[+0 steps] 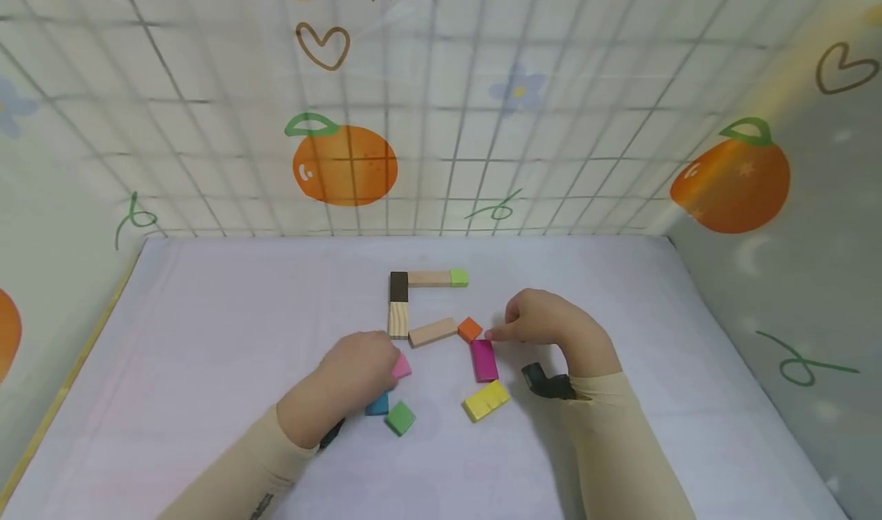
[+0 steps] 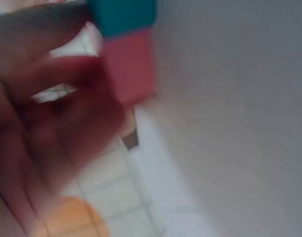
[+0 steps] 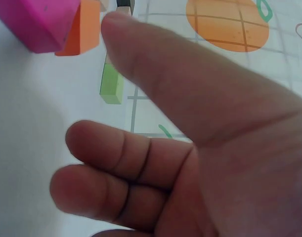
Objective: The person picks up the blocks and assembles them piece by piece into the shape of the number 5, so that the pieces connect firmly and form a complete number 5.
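In the head view my left hand (image 1: 358, 371) pinches a pink block (image 1: 403, 365) at its fingertips. A blue block (image 1: 377, 403) lies just beside it, and a green block (image 1: 400, 418) is a little nearer. The left wrist view, blurred, shows curled fingers against the pink block (image 2: 128, 66) with the blue block (image 2: 123, 17) adjoining. My right hand (image 1: 558, 325) holds nothing; one extended fingertip is close to an orange block (image 1: 470, 329) and a magenta block (image 1: 485, 361). In the right wrist view its other fingers (image 3: 101, 145) are loosely bent beside the orange block (image 3: 89, 29).
Farther back, a dark brown block (image 1: 399, 286), a striped wooden block (image 1: 398, 320), a plain wooden block (image 1: 429, 279) and a light green block (image 1: 459, 278) form an angle. Another wooden block (image 1: 432, 332) lies slanted. A yellow block (image 1: 486, 400) sits nearer. A printed curtain stands behind the table (image 1: 227, 313).
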### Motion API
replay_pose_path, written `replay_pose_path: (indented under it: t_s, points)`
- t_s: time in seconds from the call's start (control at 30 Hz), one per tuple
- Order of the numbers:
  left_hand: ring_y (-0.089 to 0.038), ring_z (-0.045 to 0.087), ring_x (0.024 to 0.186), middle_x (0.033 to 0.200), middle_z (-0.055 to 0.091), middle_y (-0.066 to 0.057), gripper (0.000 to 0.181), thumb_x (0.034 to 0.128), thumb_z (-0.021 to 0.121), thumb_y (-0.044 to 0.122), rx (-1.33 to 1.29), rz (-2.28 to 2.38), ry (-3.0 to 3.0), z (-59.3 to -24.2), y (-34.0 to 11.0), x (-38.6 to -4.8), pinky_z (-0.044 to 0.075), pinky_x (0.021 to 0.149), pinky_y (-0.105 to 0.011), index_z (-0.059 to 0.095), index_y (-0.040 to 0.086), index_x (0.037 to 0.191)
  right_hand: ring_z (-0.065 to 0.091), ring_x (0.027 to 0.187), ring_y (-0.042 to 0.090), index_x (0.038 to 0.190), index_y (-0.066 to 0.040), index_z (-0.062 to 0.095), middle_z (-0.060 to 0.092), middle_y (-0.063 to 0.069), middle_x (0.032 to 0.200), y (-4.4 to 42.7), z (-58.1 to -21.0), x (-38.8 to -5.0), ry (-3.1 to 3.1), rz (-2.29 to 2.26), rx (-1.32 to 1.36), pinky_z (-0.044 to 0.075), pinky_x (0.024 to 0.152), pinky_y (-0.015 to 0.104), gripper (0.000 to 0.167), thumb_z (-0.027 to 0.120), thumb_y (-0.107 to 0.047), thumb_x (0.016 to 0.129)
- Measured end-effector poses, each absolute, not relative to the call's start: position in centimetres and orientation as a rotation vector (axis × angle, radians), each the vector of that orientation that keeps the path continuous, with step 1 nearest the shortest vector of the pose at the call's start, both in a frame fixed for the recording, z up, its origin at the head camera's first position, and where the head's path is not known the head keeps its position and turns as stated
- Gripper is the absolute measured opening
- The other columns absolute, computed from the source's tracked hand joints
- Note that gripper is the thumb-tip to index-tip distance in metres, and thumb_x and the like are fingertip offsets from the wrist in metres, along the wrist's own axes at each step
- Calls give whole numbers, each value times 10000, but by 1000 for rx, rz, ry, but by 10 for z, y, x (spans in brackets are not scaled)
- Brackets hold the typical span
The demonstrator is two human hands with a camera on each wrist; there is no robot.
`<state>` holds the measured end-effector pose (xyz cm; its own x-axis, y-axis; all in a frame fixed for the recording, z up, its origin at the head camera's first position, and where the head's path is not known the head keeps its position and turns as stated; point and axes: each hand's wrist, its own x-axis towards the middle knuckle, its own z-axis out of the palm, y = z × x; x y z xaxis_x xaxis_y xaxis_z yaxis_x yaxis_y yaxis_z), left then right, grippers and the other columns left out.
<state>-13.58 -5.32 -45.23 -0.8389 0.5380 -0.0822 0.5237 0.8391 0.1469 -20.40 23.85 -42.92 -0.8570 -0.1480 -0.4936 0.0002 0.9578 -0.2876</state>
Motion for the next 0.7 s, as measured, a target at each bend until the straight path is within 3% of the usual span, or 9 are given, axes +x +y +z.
replay_pose_path:
  t_s: [0.1, 0.2, 0.3, 0.43, 0.57, 0.7]
  points:
    - [-81, 540, 714, 852, 664, 22, 98, 912, 752, 219, 1036, 267, 2795, -455, -39, -130, 519, 674, -248, 765, 126, 944, 518, 665, 174, 718, -125, 636, 482, -16, 623, 238, -429, -203, 2575, -380, -106, 408, 601, 310, 400, 776, -482, 832]
    - [-69, 627, 860, 988, 710, 45, 150, 940, 720, 182, 1113, 332, 2697, -457, -30, -125, 557, 808, -237, 786, 170, 1074, 520, 665, 175, 732, -120, 648, 483, -15, 624, 237, -430, -203, 2578, -384, -109, 407, 602, 310, 406, 776, -493, 829]
    - [-60, 665, 1029, 1088, 735, 78, 221, 933, 724, 152, 1152, 424, 2577, -458, -27, -122, 541, 947, -255, 785, 211, 1137, 517, 659, 175, 735, -113, 655, 474, -14, 618, 238, -431, -202, 2578, -392, -103, 406, 599, 309, 415, 779, -499, 827]
    - [-43, 658, 1098, 1119, 734, 116, 246, 920, 740, 168, 1190, 553, 2464, -457, -29, -122, 522, 987, -264, 781, 238, 1153, 519, 649, 181, 733, -112, 652, 483, -6, 618, 239, -432, -202, 2577, -394, -93, 414, 599, 310, 406, 780, -485, 829]
    - [-48, 667, 911, 967, 723, 115, 141, 926, 728, 264, 1140, 403, 2635, -444, -29, -113, 561, 768, -263, 811, 260, 1040, 539, 666, 188, 763, -114, 668, 527, 8, 641, 239, -432, -203, 2576, -391, -93, 429, 606, 311, 388, 782, -479, 828]
    - [-78, 565, 659, 773, 636, 82, 194, 909, 722, 428, 1063, 127, 2738, -430, -18, -90, 471, 529, -262, 810, 256, 924, 551, 679, 194, 785, -111, 685, 545, 16, 654, 239, -431, -204, 2579, -386, -79, 436, 611, 314, 383, 783, -479, 829]
